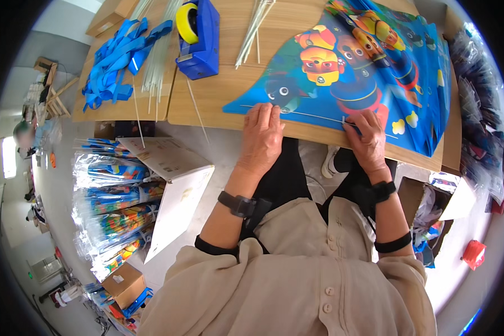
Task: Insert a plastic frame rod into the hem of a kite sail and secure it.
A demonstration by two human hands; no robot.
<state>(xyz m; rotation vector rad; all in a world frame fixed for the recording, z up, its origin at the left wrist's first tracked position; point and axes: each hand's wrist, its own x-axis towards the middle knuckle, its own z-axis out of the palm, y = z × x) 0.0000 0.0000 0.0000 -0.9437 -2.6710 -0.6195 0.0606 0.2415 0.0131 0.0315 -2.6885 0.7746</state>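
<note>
A blue cartoon-printed sheet (302, 98), like a kite's sail, lies over the right part of the table, its right side folded and bunched. Along its near edge runs a thin white rod (313, 116). My left hand (265, 134) presses down at the left part of this edge, fingers held together over rod and sheet. Farther right, my right hand (368, 139) is closed at the same edge, thumb and forefinger pinched around the rod. The fingertips of both hands partly cover what they touch.
On the table are blue ribbons (115, 61), bundled white rods (158, 64), a blue tape dispenser (200, 47) and more rods (253, 33). Two loose rods overhang the front edge. Below left stands an open carton (179, 196) beside bagged printed goods (115, 199); another box (417, 196) is below right.
</note>
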